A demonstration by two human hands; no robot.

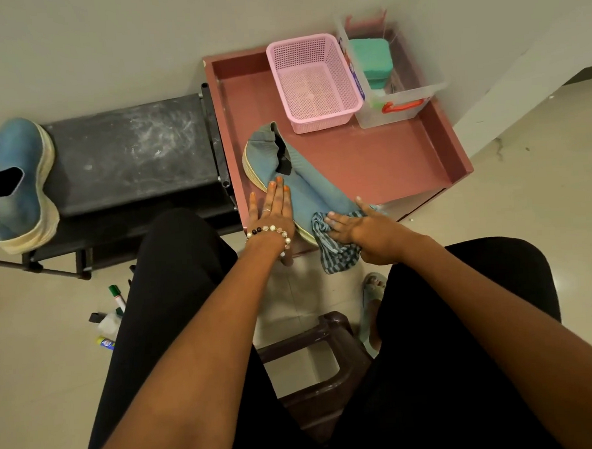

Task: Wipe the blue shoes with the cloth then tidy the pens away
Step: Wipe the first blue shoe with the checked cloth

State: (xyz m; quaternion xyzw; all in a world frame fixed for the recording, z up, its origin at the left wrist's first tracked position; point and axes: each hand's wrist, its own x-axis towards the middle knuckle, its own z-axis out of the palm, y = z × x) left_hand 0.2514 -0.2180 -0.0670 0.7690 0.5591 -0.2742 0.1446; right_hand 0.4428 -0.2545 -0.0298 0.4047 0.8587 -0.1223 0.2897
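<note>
Pressing flat, straight fingers of the left hand (271,210) against the blue shoe (295,176) to steady it, the person's right hand (356,226) rubs the striped cloth (326,243) over its toe, pens (115,312) lying on the floor well left of both hands.

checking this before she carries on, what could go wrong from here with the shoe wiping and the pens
1. The blue fabric shoe lies tilted near the front edge of the reddish-brown tray table, steadied only by the flat left hand; a hard wipe might push it off.
2. The striped blue cloth hangs loose below the right hand and may slip.
3. The marker pens lie on the floor by the person's leg, easily kicked away.
</note>
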